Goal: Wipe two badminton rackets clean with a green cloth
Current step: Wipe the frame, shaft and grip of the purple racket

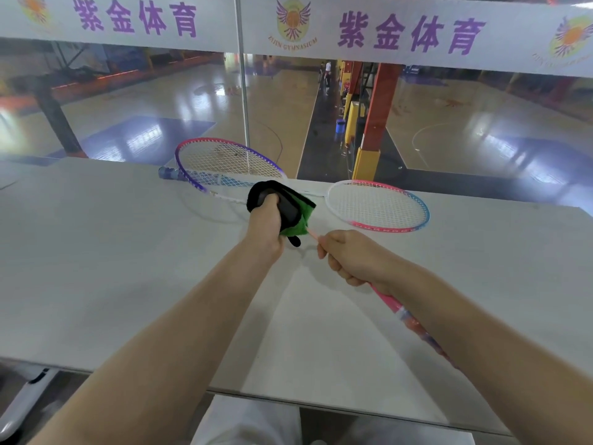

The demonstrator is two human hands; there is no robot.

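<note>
My left hand (268, 224) grips a green cloth with black trim (288, 211), folded around the thin shaft of a pink, white and blue badminton racket. That racket's head (378, 205) hangs just above the grey table, right of the cloth. My right hand (348, 256) grips the same racket low on the shaft, and its pink handle (406, 314) runs back under my right forearm. A second racket with a pink and purple frame (224, 162) lies on the table behind my left hand, its head leaning against the glass.
The grey table (128, 252) ends at a glass wall (244, 91) overlooking a sports hall. The handle end (168, 172) of the purple racket points left along the table's far edge. A white chair leg (22, 403) shows below the near left edge.
</note>
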